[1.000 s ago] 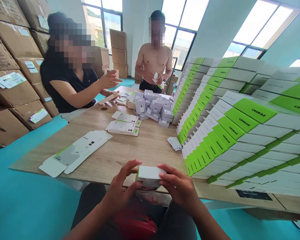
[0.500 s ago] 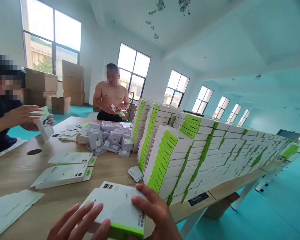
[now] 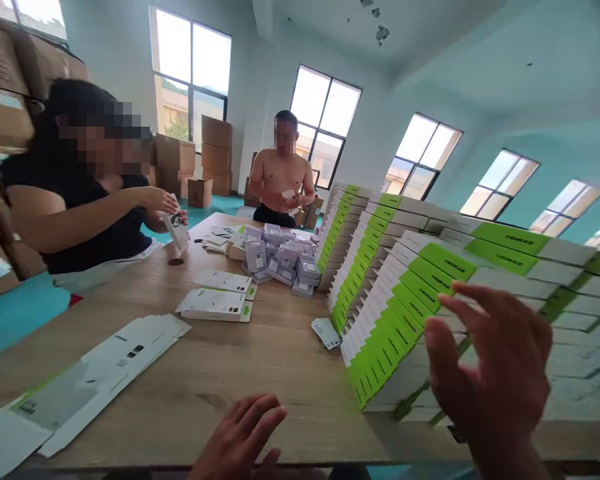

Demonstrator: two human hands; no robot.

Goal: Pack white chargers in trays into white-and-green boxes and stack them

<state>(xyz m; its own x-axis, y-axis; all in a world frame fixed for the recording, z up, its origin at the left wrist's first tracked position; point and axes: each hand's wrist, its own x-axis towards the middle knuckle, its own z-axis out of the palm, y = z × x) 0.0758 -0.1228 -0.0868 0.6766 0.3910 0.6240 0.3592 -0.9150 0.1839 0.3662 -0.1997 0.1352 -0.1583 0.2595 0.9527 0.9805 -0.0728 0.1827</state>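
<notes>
Left hand (image 3: 243, 433): held loosely open over the near edge of the surface (image 3: 280, 357).
Right hand (image 3: 490, 363): held open before the stacked boxes (image 3: 405, 310).
Cards (image 3: 325, 332): laid beside the boxes.

Brand name CEUKAZ, black on green: on stacked boxes (image 3: 405, 313), right side of my desk (image 3: 280, 360), repeated box over box. Flat cartons (image 3: 105, 380), desk's near left corner: dark lettering, too small for me to read. White cartons (image 3: 213, 303), mid-desk: fine print, illegible. Small cards (image 3: 325, 332), beside the stacks: likewise. Label (image 3: 9, 99) on brown carton (image 3: 0, 123), beyond the desk's left edge: blurred.
</notes>
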